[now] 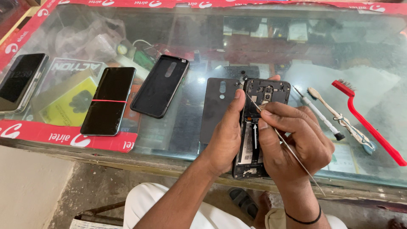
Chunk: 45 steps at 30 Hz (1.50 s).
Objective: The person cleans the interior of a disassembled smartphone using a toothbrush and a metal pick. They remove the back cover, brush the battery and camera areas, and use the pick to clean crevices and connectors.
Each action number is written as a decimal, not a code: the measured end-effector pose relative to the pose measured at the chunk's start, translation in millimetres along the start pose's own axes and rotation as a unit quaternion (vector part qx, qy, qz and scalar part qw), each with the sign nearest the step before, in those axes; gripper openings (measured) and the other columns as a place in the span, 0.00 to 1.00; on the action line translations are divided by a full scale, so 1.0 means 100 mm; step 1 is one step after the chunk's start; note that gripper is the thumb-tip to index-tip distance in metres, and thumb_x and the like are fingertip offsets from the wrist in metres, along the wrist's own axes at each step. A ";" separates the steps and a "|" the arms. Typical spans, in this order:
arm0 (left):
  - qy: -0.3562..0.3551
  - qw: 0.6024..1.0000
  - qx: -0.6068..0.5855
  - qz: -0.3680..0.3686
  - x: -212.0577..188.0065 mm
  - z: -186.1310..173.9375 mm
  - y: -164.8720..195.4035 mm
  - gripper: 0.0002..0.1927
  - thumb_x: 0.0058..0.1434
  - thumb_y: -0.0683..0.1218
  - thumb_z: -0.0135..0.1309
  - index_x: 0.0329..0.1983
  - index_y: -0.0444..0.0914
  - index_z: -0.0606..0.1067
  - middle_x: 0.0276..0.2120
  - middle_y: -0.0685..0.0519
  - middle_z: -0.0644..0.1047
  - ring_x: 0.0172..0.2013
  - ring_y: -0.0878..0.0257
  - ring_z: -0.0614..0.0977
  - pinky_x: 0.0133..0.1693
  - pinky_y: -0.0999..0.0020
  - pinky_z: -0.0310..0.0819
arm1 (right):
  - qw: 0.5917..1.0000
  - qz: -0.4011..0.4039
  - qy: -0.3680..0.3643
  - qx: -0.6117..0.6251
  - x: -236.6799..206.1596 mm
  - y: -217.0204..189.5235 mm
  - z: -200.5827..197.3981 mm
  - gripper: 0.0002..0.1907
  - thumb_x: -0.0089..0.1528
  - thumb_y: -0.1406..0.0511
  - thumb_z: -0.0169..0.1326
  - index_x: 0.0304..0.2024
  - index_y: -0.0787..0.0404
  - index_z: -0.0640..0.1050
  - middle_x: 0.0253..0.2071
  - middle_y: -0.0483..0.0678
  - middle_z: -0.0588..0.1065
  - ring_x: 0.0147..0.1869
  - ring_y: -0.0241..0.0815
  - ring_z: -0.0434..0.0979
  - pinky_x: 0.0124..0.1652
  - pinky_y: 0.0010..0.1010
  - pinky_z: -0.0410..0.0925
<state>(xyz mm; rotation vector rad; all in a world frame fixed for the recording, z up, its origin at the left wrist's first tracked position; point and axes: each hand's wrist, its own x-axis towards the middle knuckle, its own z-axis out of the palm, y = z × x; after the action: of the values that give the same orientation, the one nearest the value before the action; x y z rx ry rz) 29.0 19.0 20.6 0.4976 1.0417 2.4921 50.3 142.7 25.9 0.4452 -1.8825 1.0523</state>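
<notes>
Both hands are on an opened smartphone (257, 127) with its back off, lying near the front edge of a glass counter (296, 55), roughly 6 o'clock in the view. The left hand (227, 135) wraps around the phone's left side, thumb up along the edge, gripping the body. The right hand (292, 140) pinches thin metal tweezers (288, 146), tips down on the board just under the camera module.

Labels and packaging: a red sticker strip (68, 138) with white lettering runs along the counter's edge at 8 o'clock, and more of it borders the top from 10 to 2. Under the glass at 9 o'clock there's a yellow-green box (70, 104) and a grey printed card (63, 68), plus crumpled clear plastic bags (85, 38) at 10 o'clock.

Other stuff – the phone's removed black back cover (218, 108) sits just left of the left hand, then a black soft case (161, 85) at 11 o'clock, a dark phone with a red rubber band (109, 101), and another phone (19, 80) cut off at the far left. At 3 o'clock: a small screwdriver (318, 114), a worn toothbrush (339, 121) and a red-handled wire brush (366, 123), all apart from the hands.

The phone's lower half is mostly hidden by the hands – stuff inside the showcase is too reflective to make out.
</notes>
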 end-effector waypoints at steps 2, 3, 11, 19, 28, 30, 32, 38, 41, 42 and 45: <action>-0.004 1.000 0.008 0.005 0.02 0.00 0.00 0.39 0.75 0.69 0.30 0.79 0.41 0.58 0.56 0.50 0.74 0.56 0.63 0.76 0.59 0.67 0.75 | 1.000 0.006 0.005 -0.008 0.01 -0.01 0.01 0.05 0.62 0.73 0.64 0.36 0.66 0.79 0.42 0.53 0.82 0.35 0.40 0.80 0.44 0.29 0.71; -0.004 1.000 0.013 0.010 0.03 0.00 -0.01 0.39 0.75 0.69 0.30 0.79 0.40 0.58 0.56 0.49 0.74 0.56 0.63 0.77 0.59 0.66 0.76 | 1.000 0.014 0.011 -0.019 0.01 -0.01 0.01 0.05 0.61 0.74 0.64 0.35 0.66 0.79 0.41 0.54 0.82 0.33 0.39 0.78 0.48 0.34 0.71; -0.001 1.000 -0.008 0.001 0.00 -0.01 0.00 0.38 0.76 0.68 0.31 0.79 0.41 0.59 0.57 0.50 0.74 0.57 0.64 0.76 0.60 0.67 0.74 | 1.000 0.000 0.005 0.004 -0.02 0.03 0.00 0.05 0.65 0.73 0.65 0.38 0.65 0.79 0.41 0.53 0.82 0.37 0.40 0.81 0.44 0.27 0.69; -0.007 1.000 -0.015 0.009 0.02 0.00 -0.01 0.39 0.77 0.69 0.32 0.79 0.40 0.59 0.55 0.49 0.74 0.54 0.63 0.76 0.57 0.66 0.74 | 1.000 -0.004 0.007 0.009 0.00 0.01 0.00 0.05 0.65 0.73 0.64 0.38 0.65 0.78 0.40 0.53 0.82 0.37 0.40 0.79 0.44 0.28 0.69; 0.001 1.000 -0.023 -0.005 0.02 0.02 -0.01 0.39 0.76 0.69 0.30 0.79 0.40 0.59 0.56 0.52 0.75 0.54 0.65 0.77 0.56 0.68 0.77 | 0.998 0.013 0.017 0.065 -0.06 0.07 -0.06 0.04 0.63 0.74 0.61 0.38 0.67 0.78 0.38 0.54 0.81 0.32 0.38 0.75 0.37 0.25 0.66; -0.006 0.999 -0.033 0.001 0.02 0.02 -0.01 0.38 0.77 0.68 0.31 0.80 0.40 0.59 0.55 0.52 0.74 0.54 0.64 0.77 0.57 0.68 0.76 | 0.996 0.017 0.017 0.090 -0.08 0.08 -0.08 0.02 0.64 0.74 0.60 0.37 0.67 0.78 0.38 0.53 0.81 0.33 0.38 0.76 0.38 0.24 0.67; -0.008 0.999 -0.033 0.002 0.02 0.03 -0.01 0.38 0.77 0.68 0.32 0.80 0.40 0.59 0.55 0.52 0.74 0.54 0.64 0.77 0.57 0.68 0.76 | 0.995 0.024 0.009 0.097 -0.08 0.07 -0.09 0.01 0.62 0.74 0.59 0.37 0.68 0.79 0.37 0.52 0.81 0.33 0.37 0.76 0.37 0.23 0.67; -0.005 1.000 -0.010 0.014 0.03 0.00 -0.02 0.39 0.76 0.69 0.33 0.79 0.40 0.60 0.54 0.52 0.75 0.53 0.65 0.78 0.56 0.68 0.77 | 0.996 0.064 -0.003 0.069 -0.03 0.02 -0.09 0.03 0.56 0.76 0.58 0.32 0.68 0.78 0.35 0.53 0.80 0.30 0.36 0.75 0.32 0.23 0.64; -0.006 1.000 -0.020 0.015 0.05 0.00 -0.03 0.39 0.76 0.69 0.33 0.79 0.40 0.60 0.54 0.52 0.74 0.53 0.65 0.77 0.57 0.68 0.76 | 0.995 0.052 -0.014 0.078 -0.02 0.02 -0.09 0.03 0.58 0.76 0.58 0.34 0.67 0.78 0.35 0.51 0.80 0.30 0.35 0.75 0.32 0.20 0.65; -0.001 1.000 -0.016 0.016 0.04 0.00 -0.03 0.39 0.76 0.69 0.34 0.79 0.39 0.61 0.54 0.52 0.74 0.53 0.65 0.77 0.57 0.69 0.75 | 0.995 0.048 -0.016 0.083 -0.02 0.02 -0.09 0.03 0.58 0.76 0.58 0.35 0.66 0.78 0.35 0.51 0.80 0.30 0.35 0.75 0.32 0.20 0.65; 0.004 1.000 -0.017 0.013 0.04 -0.01 -0.02 0.39 0.75 0.69 0.34 0.79 0.39 0.61 0.55 0.53 0.75 0.54 0.66 0.77 0.58 0.69 0.74 | 0.995 0.049 -0.016 0.084 -0.03 0.03 -0.09 0.03 0.57 0.75 0.58 0.34 0.66 0.78 0.34 0.51 0.80 0.29 0.35 0.75 0.31 0.21 0.64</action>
<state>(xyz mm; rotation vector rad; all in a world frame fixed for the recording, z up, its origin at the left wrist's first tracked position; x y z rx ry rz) 25.7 21.8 19.2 0.4952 1.0008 2.5328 54.4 151.6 24.1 0.4716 -1.8687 1.2820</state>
